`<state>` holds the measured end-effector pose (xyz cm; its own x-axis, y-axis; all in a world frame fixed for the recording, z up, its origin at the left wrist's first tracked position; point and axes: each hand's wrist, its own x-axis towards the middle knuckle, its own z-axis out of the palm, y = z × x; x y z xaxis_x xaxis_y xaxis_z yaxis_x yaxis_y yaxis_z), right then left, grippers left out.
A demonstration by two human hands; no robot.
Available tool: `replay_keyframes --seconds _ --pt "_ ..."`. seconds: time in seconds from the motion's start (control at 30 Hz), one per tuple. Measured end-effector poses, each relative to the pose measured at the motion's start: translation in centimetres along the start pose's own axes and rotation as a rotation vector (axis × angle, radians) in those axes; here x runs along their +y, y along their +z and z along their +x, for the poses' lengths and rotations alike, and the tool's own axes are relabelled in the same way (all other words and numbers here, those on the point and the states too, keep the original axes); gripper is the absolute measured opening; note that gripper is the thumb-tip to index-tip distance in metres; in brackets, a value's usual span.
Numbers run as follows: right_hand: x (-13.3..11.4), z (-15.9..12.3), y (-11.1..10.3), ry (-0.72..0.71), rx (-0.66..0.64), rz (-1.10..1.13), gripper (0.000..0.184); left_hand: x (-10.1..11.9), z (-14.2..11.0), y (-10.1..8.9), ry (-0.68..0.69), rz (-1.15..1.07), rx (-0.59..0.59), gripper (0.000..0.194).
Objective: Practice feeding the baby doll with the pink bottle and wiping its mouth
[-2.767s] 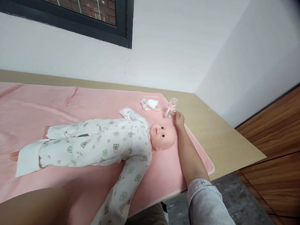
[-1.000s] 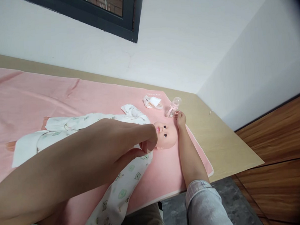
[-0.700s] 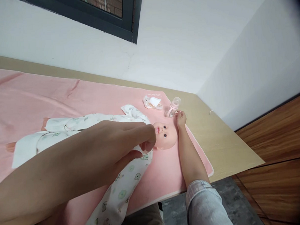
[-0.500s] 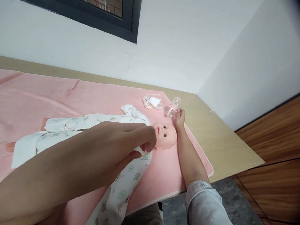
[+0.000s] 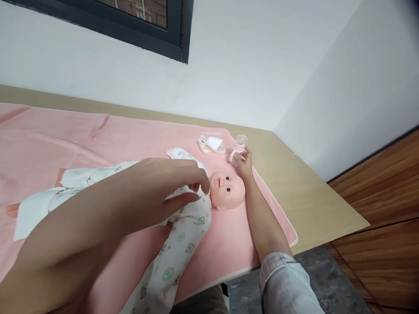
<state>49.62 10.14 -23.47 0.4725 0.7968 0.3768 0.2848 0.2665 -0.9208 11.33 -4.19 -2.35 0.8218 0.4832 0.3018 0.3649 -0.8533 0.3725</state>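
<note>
A baby doll [image 5: 231,188] lies on its back, head to the right, dressed in a white garment [image 5: 187,239] printed with small green animals. My left hand [image 5: 179,179] hovers over the doll's chest, close to the chin. Its fingers are bent and the thumb stands apart from them, with nothing visible between. Beyond the head, my right hand [image 5: 245,164] has its fingers around the side of a clear baby bottle [image 5: 239,148] with pink handles and a clear cap. The bottle stands upright near the cloth's edge. My left forearm hides part of the doll's body.
A pink cloth [image 5: 230,248] covers much of the wooden table [image 5: 301,199]. Beside the bottle lies a clear plastic packet with a white label [image 5: 212,144]. A white wall with a dark window frame [image 5: 176,38] rises behind, and wooden panels [image 5: 388,191] stand to the right.
My right hand has moved left and closed its fingers around the bottle. My left thumb has parted from the curled fingers. The view has shifted slightly.
</note>
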Motion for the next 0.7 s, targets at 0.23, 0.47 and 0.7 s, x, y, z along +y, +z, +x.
replay_keyframes --seconds 0.23,0.47,0.7 --pt "0.4 0.2 -0.1 -0.010 0.044 -0.132 0.083 -1.7 1.3 -0.4 0.031 0.067 -0.016 0.021" --pt "-2.9 -0.1 0.1 -0.045 0.104 -0.200 0.083 -3.6 2.1 0.1 -0.118 0.052 -0.041 0.029" --pt "-11.9 -0.1 0.6 -0.219 0.017 -0.071 0.073 -6.4 2.8 -0.1 -0.136 -0.176 -0.009 0.031"
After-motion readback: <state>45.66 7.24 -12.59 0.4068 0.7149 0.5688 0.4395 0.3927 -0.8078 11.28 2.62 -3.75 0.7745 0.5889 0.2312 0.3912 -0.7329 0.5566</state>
